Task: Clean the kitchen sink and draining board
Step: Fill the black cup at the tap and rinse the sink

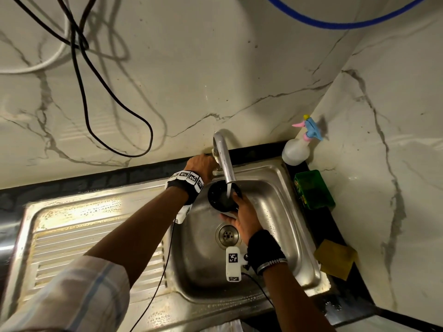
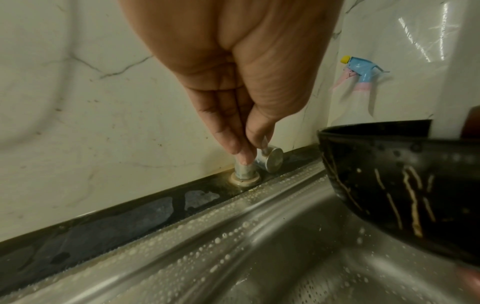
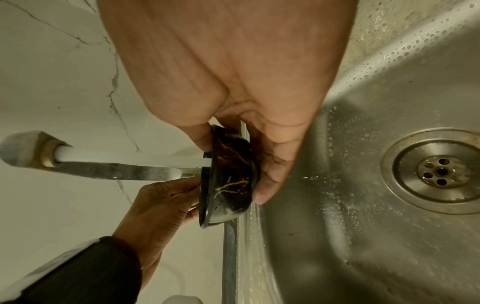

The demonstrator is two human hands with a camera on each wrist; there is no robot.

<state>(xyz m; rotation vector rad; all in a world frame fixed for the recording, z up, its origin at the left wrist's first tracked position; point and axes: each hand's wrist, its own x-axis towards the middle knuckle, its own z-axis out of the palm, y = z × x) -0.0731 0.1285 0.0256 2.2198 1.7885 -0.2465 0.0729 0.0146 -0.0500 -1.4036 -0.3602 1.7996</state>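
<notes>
Filling: black bowl (image 1: 224,196) cupped in right hand (image 1: 243,218) under tap (image 1: 224,159) stream, over sink (image 1: 282,188) basin. Left hand (image 1: 201,162) fingers (image 2: 228,131) pinching tap valve (image 2: 270,157) (steady, level; shut before overflow).

From overhead we look down on the sink (image 1: 275,188). Our left wrist view sits close behind fingers (image 2: 233,131) at the tap handle (image 2: 270,158); both wrist views share the black bowl (image 3: 231,181).
</notes>
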